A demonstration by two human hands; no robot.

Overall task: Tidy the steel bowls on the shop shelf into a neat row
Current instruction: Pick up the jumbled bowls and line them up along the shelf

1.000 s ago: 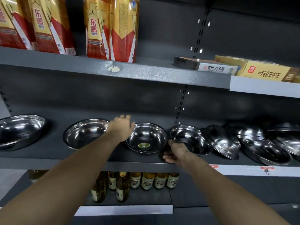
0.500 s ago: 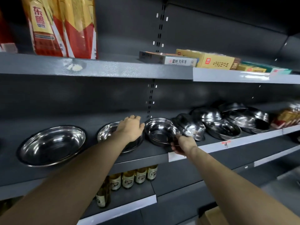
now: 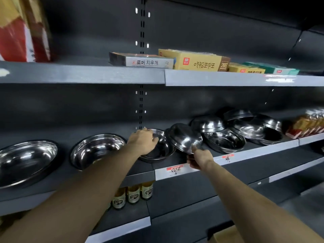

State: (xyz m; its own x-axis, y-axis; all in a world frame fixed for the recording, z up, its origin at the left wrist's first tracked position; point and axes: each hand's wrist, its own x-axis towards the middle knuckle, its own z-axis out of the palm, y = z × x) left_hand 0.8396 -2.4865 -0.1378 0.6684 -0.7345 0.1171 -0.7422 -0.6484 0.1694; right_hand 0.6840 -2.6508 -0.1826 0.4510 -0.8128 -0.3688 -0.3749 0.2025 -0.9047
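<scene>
Steel bowl [image 3: 158, 146] on shelf [image 3: 184, 171], far rim under left hand [image 3: 142, 142], fingers relaxed; tilted bowl [image 3: 184, 137] just beside, rim pinched by right hand [image 3: 199, 159].

Head view, close, facing shelf [image 3: 78, 74] slightly rightward.

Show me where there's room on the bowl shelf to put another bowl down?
Bare shelf shows between the two left bowls, and a narrower strip along the front edge under the tilted bowl that the right hand holds. The left hand rests on the third bowl. Farther right it is crowded: piled bowls overlap up to the packets.
</scene>
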